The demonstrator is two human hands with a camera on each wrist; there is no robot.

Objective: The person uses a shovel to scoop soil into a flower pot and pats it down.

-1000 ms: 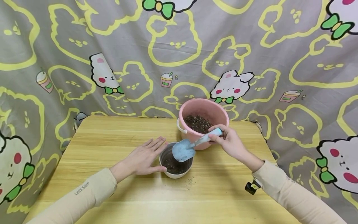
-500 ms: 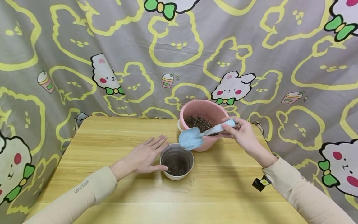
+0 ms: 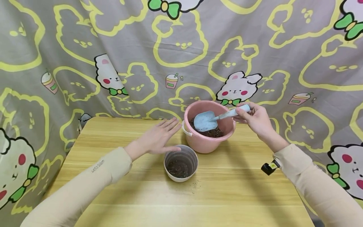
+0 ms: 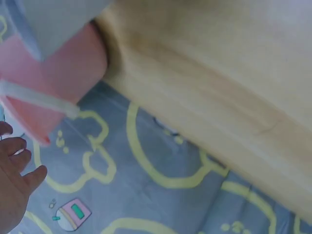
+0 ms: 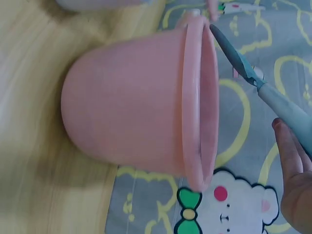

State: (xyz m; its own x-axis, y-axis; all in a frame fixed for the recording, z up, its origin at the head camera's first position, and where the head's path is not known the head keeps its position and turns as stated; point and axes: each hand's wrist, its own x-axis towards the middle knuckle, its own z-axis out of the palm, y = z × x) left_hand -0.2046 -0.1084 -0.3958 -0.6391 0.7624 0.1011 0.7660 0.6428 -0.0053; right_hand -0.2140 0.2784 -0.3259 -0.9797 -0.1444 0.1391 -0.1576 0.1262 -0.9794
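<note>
A light blue garden trowel (image 3: pixel 205 121) is gripped by its handle in my right hand (image 3: pixel 256 119). Its blade hangs over the mouth of the pink bucket (image 3: pixel 204 145), which has dark soil (image 3: pixel 213 132) inside. In the right wrist view the trowel (image 5: pixel 280 102) slants above the bucket's rim. My left hand (image 3: pixel 158 135) hovers with straight, spread fingers over the far left rim of a white pot (image 3: pixel 181 179); whether the thumb touches that rim I cannot tell. Some dark soil lies in the pot's bottom.
Both containers stand on a wooden table (image 3: pixel 136 195). Soil crumbs (image 3: pixel 195 186) are scattered just right of the pot. The bucket's white handle (image 3: pixel 185 129) hangs down its left side. Behind the table hangs a grey patterned curtain (image 3: pixel 127 41).
My right hand has carried the trowel from above the pot, up and rightward, to over the bucket. My left hand has moved from the pot's left side toward its far rim.
</note>
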